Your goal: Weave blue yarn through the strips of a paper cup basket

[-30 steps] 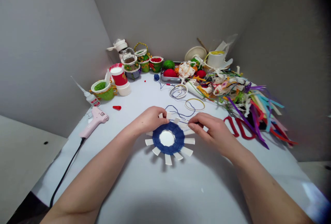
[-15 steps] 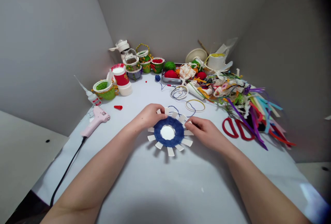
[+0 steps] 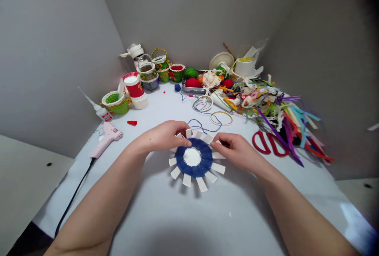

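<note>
A round woven piece (image 3: 194,158) lies on the table in front of me, a white paper disc with dark blue yarn wound in a ring around its bare centre and several white paper strips fanning out from it. My left hand (image 3: 162,137) presses on the upper left strips, gripping the piece. My right hand (image 3: 235,152) pinches the upper right edge, its fingertips on a strip. A thin blue yarn strand (image 3: 201,127) runs from under my fingers toward a small blue yarn ball (image 3: 177,87).
Behind the piece lie two thin hoops (image 3: 221,118). A pink glue gun (image 3: 108,137) with a black cord sits left, and red-handled scissors (image 3: 269,144) sit right beside a heap of ribbons and lace (image 3: 266,106). Small finished baskets (image 3: 161,68) and a metal tray (image 3: 194,88) stand at the back.
The woven piece has turned slightly and sits a little lower in view. My left hand has slid further over the upper left strips, and my right hand has shifted along the edge.
</note>
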### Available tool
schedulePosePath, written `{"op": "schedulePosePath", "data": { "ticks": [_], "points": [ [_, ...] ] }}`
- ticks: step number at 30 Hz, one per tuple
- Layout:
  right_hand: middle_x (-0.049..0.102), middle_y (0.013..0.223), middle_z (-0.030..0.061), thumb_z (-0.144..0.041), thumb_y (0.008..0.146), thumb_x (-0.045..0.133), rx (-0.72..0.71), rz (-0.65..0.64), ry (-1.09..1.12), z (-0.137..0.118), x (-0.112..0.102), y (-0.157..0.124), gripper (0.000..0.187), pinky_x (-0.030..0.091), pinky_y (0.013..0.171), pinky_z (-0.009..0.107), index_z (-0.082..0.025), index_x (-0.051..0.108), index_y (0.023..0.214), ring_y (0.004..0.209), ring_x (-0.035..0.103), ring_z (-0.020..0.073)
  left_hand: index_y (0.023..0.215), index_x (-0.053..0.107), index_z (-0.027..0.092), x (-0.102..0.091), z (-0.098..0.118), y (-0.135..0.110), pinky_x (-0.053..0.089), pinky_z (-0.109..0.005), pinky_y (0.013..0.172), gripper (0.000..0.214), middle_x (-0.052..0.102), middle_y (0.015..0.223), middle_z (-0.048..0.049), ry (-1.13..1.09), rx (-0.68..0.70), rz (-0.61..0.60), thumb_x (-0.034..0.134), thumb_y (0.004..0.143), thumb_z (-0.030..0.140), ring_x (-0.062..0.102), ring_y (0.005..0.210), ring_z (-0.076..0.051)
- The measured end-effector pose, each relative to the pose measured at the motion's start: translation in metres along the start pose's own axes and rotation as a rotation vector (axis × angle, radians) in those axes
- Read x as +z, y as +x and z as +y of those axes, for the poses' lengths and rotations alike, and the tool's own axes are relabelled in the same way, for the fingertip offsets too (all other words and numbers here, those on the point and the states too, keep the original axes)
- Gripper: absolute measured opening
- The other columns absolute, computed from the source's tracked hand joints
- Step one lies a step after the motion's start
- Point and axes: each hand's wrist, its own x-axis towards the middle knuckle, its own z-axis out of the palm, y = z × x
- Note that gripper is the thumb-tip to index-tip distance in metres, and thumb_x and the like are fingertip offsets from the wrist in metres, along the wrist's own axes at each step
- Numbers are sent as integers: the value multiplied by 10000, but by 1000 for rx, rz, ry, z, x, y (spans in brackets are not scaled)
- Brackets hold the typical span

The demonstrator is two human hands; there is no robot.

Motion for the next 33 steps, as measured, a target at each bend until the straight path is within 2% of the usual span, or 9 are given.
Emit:
{"op": "schedulePosePath", "data": {
  "ticks": [4,6,8,11,15,20,24,28,33],
  "points": [
    [475,583,-34,-291,858,467,-61,-44,-66,-12,0,-9,253,298,504,213,-166,549,655,560,396,95,1048,633,222,9,15,-7,425,-242,771,350,664,1010,-16,26,138,73,641,727,361,583,904,-165],
    [462,572,-39,-273,859,468,-73,-72,-96,-16,1,-13,245,290,499,212,-167,544,652,549,389,90,1009,648,217,19,20,-6,412,-241,747,295,674,975,-14,79,197,61,642,734,323,584,873,-162],
    [458,569,-40,-275,863,468,-80,-97,-111,-17,2,-14,239,285,493,212,-169,552,666,542,388,90,910,665,203,27,22,-3,388,-237,670,187,677,853,-9,135,213,22,614,757,297,575,779,-151],
    [494,596,-28,-329,879,466,-78,-131,-79,-16,1,-13,262,304,499,210,-170,572,699,559,413,96,764,650,178,34,19,3,332,-234,579,125,639,694,0,164,181,0,566,778,270,530,646,-129],
    [562,683,-7,-438,892,450,-30,-149,-21,-9,-5,-8,319,354,534,217,-175,616,819,614,465,114,690,619,169,32,11,9,299,-233,539,151,611,647,10,137,122,26,560,765,287,497,589,-115],
    [541,647,-6,-488,896,422,-2,-40,-99,1,-14,-5,400,348,533,234,-168,616,752,609,454,125,690,629,169,25,7,11,309,-242,548,163,633,688,-2,153,46,76,551,752,298,514,615,-128],
    [540,626,-14,-457,870,492,5,24,-77,-1,-14,-7,336,342,517,224,-173,609,733,588,446,115,681,632,167,25,6,10,313,-249,554,173,640,693,-10,176,38,89,542,751,298,514,614,-131],
    [600,696,11,-384,871,517,-62,44,0,-8,-12,-10,243,385,549,227,-177,617,791,629,497,125,669,627,165,27,5,11,315,-254,551,190,636,679,-12,172,23,112,541,749,314,509,601,-131],
    [628,780,44,-324,889,501,-227,106,-113,-11,-11,-11,202,407,589,246,-185,634,829,707,541,148,696,634,167,24,0,14,352,-249,587,184,659,734,-14,114,-41,178,550,734,326,531,650,-140]
  ]
}}
